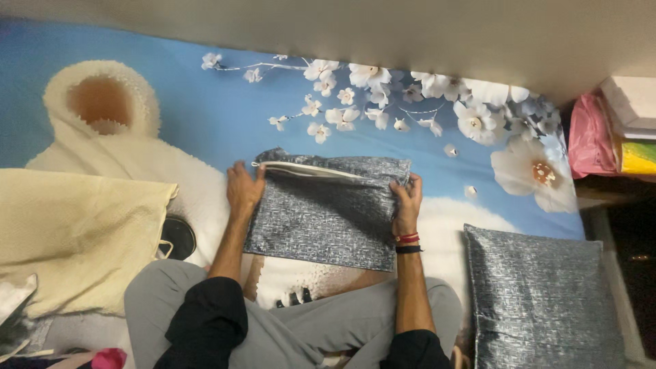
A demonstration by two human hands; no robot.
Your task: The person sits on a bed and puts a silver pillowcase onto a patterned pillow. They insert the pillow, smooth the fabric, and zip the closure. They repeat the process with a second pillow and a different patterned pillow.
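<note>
A grey woven cushion cover (321, 215) lies flat on the bed in front of my crossed legs, with a cream lining showing at its open far edge. My left hand (244, 189) grips the cover's far left corner. My right hand (407, 202) grips the far right corner; red and black bands circle that wrist. A filled cushion (540, 301) in the same grey fabric lies on the bed to my right.
The bedsheet (205, 109) is blue with white blossoms and a white bear print. A cream fabric piece (75, 232) lies at the left. A pink bag (588, 140), a yellow box (639, 157) and white boxes (632, 102) sit at the right, beside the bed.
</note>
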